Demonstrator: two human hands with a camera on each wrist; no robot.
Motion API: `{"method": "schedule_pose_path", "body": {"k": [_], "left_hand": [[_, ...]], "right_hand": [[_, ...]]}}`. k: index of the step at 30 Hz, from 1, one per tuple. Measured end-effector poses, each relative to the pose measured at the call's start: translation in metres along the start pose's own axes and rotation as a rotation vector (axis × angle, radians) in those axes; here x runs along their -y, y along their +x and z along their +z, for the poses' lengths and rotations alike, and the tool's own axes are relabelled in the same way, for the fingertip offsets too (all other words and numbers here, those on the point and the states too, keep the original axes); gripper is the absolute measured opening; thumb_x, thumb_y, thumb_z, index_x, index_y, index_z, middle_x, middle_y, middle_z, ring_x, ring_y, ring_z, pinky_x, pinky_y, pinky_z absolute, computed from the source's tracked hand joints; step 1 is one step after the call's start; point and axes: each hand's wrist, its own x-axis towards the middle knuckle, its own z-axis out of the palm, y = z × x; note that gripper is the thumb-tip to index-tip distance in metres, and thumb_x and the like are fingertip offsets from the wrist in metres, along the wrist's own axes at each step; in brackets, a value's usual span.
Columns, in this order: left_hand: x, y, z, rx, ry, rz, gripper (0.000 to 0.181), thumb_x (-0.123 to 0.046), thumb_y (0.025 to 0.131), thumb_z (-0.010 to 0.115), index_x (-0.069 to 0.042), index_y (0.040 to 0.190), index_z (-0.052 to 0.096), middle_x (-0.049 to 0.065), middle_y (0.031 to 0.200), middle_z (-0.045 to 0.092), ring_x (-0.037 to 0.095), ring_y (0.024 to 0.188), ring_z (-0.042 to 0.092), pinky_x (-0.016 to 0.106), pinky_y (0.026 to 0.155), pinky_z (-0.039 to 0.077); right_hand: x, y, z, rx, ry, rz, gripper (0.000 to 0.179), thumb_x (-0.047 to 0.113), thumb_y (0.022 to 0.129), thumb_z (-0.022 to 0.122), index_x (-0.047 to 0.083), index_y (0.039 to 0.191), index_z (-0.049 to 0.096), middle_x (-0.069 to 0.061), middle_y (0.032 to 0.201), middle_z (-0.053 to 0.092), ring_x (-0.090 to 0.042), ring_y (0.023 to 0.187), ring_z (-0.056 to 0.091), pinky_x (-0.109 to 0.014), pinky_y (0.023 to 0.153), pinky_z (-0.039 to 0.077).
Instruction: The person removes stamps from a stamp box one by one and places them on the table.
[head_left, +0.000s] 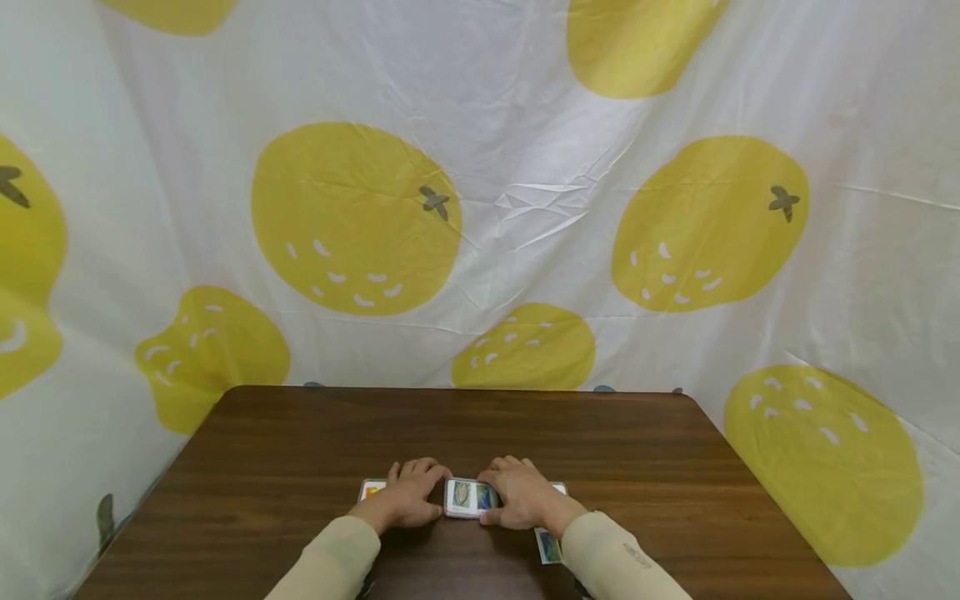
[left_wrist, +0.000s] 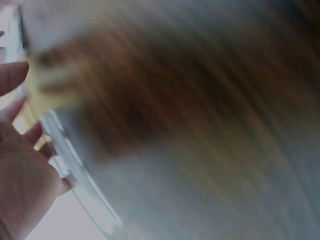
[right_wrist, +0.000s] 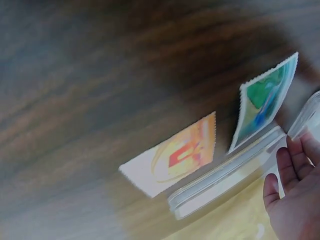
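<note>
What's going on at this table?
A person is handling a clear case with stamps inside, on a wooden table. The right hand grips its right end; the left hand is at its left end, contact unclear. One more case shows partly beside the left hand. A loose green-and-blue stamp lies by the right forearm, and the right wrist view shows a loose orange stamp near it.

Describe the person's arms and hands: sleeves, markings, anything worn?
Both arms wear long, pale beige sleeves. The right sleeve has a small dark print on the forearm, too small to read; none shows on the left sleeve. The left hand and right hand are ungloved.
</note>
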Motion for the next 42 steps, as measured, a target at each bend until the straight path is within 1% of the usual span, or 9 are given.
{"method": "schedule_pose_path", "body": {"k": [3, 5, 9, 12, 15, 22, 29, 37, 42], "left_hand": [[0.002, 0.0, 0.001, -0.025, 0.021, 0.012, 0.04, -0.017, 0.082, 0.071, -0.017, 0.119, 0.056, 0.014, 0.135, 0.046, 0.044, 0.133, 0.035, 0.073, 0.106, 0.014], [0.002, -0.001, 0.0, -0.025, 0.017, 0.021, 0.042, -0.018, 0.081, 0.073, -0.015, 0.119, 0.056, 0.014, 0.134, 0.046, 0.044, 0.132, 0.036, 0.073, 0.106, 0.014], [0.0, 0.0, 0.0, 0.007, 0.009, 0.029, 0.053, -0.029, 0.081, 0.078, -0.013, 0.126, 0.055, 0.014, 0.135, 0.044, 0.044, 0.132, 0.034, 0.072, 0.106, 0.014], [-0.001, 0.0, 0.0, 0.02, 0.019, 0.022, 0.058, -0.035, 0.081, 0.078, -0.013, 0.129, 0.053, 0.014, 0.136, 0.044, 0.043, 0.133, 0.034, 0.072, 0.106, 0.015], [-0.001, 0.0, 0.0, 0.017, 0.023, 0.02, 0.058, -0.035, 0.081, 0.078, -0.013, 0.128, 0.054, 0.014, 0.136, 0.044, 0.043, 0.133, 0.034, 0.071, 0.106, 0.015], [-0.003, -0.001, -0.002, 0.005, 0.021, 0.022, 0.055, -0.03, 0.079, 0.08, -0.01, 0.123, 0.054, 0.017, 0.136, 0.044, 0.045, 0.132, 0.035, 0.071, 0.106, 0.016], [-0.002, -0.001, -0.002, 0.011, 0.025, 0.025, 0.051, -0.032, 0.08, 0.08, -0.011, 0.119, 0.056, 0.016, 0.135, 0.044, 0.044, 0.132, 0.035, 0.071, 0.106, 0.015], [-0.002, 0.0, -0.002, 0.009, 0.031, 0.027, 0.059, -0.035, 0.078, 0.081, -0.012, 0.127, 0.055, 0.014, 0.135, 0.044, 0.043, 0.132, 0.035, 0.071, 0.106, 0.015], [-0.002, 0.0, -0.002, 0.013, 0.042, 0.027, 0.056, -0.037, 0.08, 0.08, -0.016, 0.126, 0.057, 0.013, 0.134, 0.045, 0.042, 0.132, 0.035, 0.071, 0.106, 0.015]], "right_hand": [[0.002, -0.001, -0.001, 0.001, -0.006, -0.015, 0.057, 0.052, 0.087, 0.07, 0.015, 0.13, 0.063, -0.002, 0.123, 0.06, -0.024, 0.116, 0.053, -0.049, 0.098, 0.04], [0.003, -0.001, -0.002, 0.004, -0.004, -0.014, 0.057, 0.051, 0.088, 0.07, 0.015, 0.131, 0.062, -0.003, 0.124, 0.06, -0.024, 0.117, 0.052, -0.05, 0.099, 0.04], [0.004, -0.003, -0.004, 0.003, -0.006, 0.011, 0.057, 0.051, 0.087, 0.071, 0.015, 0.13, 0.063, -0.002, 0.124, 0.059, -0.023, 0.118, 0.052, -0.051, 0.101, 0.039], [0.003, -0.003, -0.003, 0.0, -0.009, 0.011, 0.057, 0.05, 0.086, 0.071, 0.015, 0.13, 0.063, -0.002, 0.123, 0.06, -0.023, 0.117, 0.052, -0.049, 0.099, 0.04], [0.002, -0.003, -0.003, -0.006, -0.01, 0.002, 0.056, 0.05, 0.087, 0.071, 0.015, 0.13, 0.063, -0.003, 0.123, 0.06, -0.023, 0.116, 0.053, -0.049, 0.098, 0.04], [0.0, -0.002, -0.004, -0.003, 0.054, 0.014, 0.054, 0.047, 0.086, 0.073, 0.016, 0.129, 0.063, -0.002, 0.123, 0.059, -0.023, 0.115, 0.052, -0.05, 0.098, 0.04], [-0.003, -0.002, -0.003, -0.024, 0.015, 0.005, 0.052, 0.044, 0.082, 0.076, 0.017, 0.125, 0.065, 0.001, 0.12, 0.059, -0.02, 0.113, 0.052, -0.044, 0.094, 0.041], [-0.011, -0.005, -0.009, -0.068, 0.04, 0.005, 0.05, 0.042, 0.081, 0.078, 0.017, 0.123, 0.066, 0.0, 0.119, 0.059, -0.022, 0.113, 0.052, -0.047, 0.094, 0.04], [-0.018, -0.007, -0.012, -0.092, 0.061, 0.022, 0.05, 0.039, 0.082, 0.079, 0.014, 0.124, 0.066, -0.002, 0.12, 0.059, -0.024, 0.113, 0.053, -0.047, 0.094, 0.04]]}}
